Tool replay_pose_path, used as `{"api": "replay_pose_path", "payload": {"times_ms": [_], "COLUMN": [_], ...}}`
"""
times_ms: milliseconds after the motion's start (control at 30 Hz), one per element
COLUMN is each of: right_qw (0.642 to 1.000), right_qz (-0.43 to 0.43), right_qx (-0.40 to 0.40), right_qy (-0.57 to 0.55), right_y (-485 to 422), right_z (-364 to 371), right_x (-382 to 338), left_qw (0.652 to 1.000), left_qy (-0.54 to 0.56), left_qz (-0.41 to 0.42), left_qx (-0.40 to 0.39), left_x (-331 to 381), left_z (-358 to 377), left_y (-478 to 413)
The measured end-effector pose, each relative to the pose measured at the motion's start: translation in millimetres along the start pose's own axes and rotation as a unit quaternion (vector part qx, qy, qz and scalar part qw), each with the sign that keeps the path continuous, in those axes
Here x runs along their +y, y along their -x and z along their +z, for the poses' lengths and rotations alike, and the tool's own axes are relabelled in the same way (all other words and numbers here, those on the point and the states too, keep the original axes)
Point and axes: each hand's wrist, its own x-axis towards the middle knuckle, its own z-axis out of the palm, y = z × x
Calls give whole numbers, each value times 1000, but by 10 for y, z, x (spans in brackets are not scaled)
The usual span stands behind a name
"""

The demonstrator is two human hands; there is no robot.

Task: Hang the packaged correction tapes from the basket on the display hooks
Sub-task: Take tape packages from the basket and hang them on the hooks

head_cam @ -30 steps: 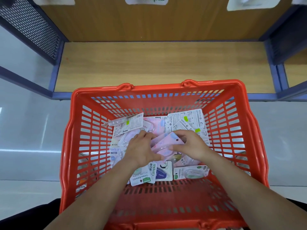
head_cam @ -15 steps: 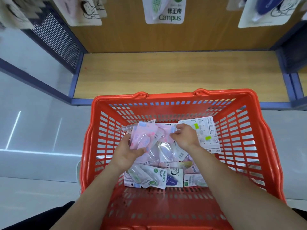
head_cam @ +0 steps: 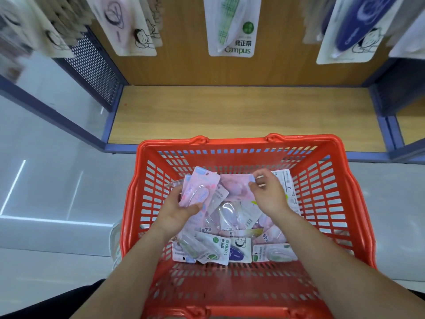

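Observation:
A red plastic basket [head_cam: 333, 180] stands below me with several packaged correction tapes [head_cam: 213, 247] heaped on its floor. My left hand [head_cam: 177, 210] grips a small stack of pink packs [head_cam: 199, 189], held upright inside the basket. My right hand [head_cam: 268, 194] pinches the edge of another pink pack [head_cam: 234, 188] that lies tilted on the pile. Above, packs hang on the display: a pink one [head_cam: 124, 26], a green Campus one [head_cam: 232, 26] and a dark blue one [head_cam: 354, 28]. The hooks themselves are out of view.
A wooden shelf board [head_cam: 241, 116] runs behind the basket, framed by blue metal posts [head_cam: 388, 134] and a perforated side panel [head_cam: 92, 65]. More cream packs [head_cam: 30, 26] hang at the upper left. Glossy white floor [head_cam: 46, 192] lies to the left.
The view has tilted up, bringing the hanging packs into sight. My left hand has lifted pink packs off the pile; my right hand has moved to the far side and taken another pink pack's edge.

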Motion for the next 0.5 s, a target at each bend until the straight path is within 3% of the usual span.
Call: {"api": "replay_pose_path", "payload": {"times_ms": [167, 333, 500], "right_qw": [990, 979, 965], "right_qz": [-138, -193, -257], "right_qx": [-9, -62, -56], "right_qy": [-7, 7, 5], "right_y": [356, 837, 1281], "right_z": [-661, -1063, -1275], "right_x": [-649, -1405, -2006], "left_qw": [998, 989, 974], "left_qy": [49, 79, 75], "left_qz": [33, 109, 193], "left_qx": [-21, -63, -96], "left_x": [469, 1077, 1759], "left_z": [-2, 21, 1], "left_y": [313, 822, 1474]}}
